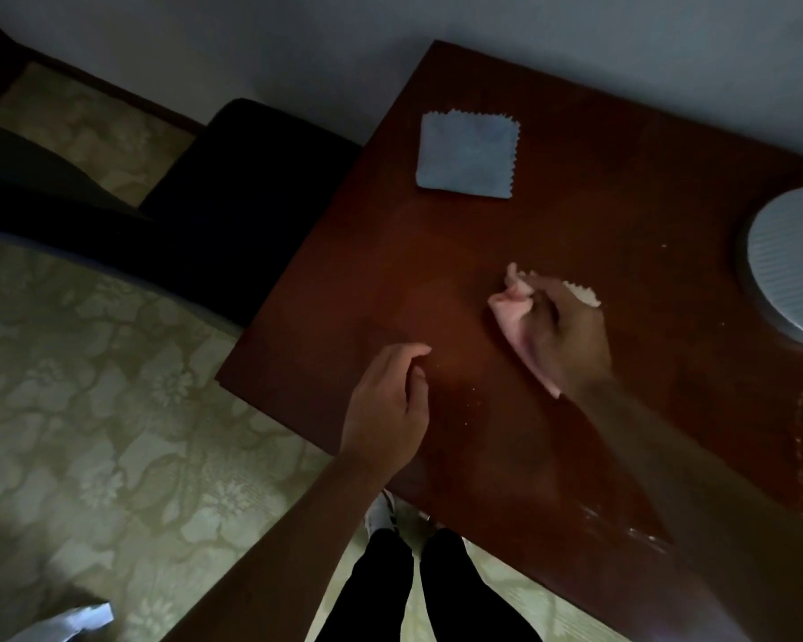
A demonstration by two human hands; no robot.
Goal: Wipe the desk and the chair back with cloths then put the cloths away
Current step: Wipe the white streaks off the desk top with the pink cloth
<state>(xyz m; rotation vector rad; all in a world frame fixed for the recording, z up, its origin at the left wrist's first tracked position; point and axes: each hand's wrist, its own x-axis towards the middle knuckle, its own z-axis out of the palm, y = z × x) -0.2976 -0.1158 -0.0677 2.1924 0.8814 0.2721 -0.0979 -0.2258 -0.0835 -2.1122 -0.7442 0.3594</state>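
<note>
A dark reddish wooden desk (pixel 576 215) fills the right half of the head view. My right hand (pixel 566 335) is closed around a crumpled pink cloth (pixel 508 310) and presses it onto the desk top near the middle. A folded blue cloth (pixel 467 155) with zigzag edges lies flat toward the far left corner of the desk. My left hand (pixel 388 400) rests near the desk's front left edge, fingers loosely curled and holding nothing. A dark chair (pixel 251 178) stands left of the desk against the wall.
A round grey ribbed object (pixel 789 266) sits at the desk's right edge. Small crumbs dot the desk near my hands. Patterned pale flooring (pixel 112 386) lies to the left. My dark-trousered legs (pixel 418 590) stand at the desk's front edge. Something white (pixel 75 618) lies bottom left.
</note>
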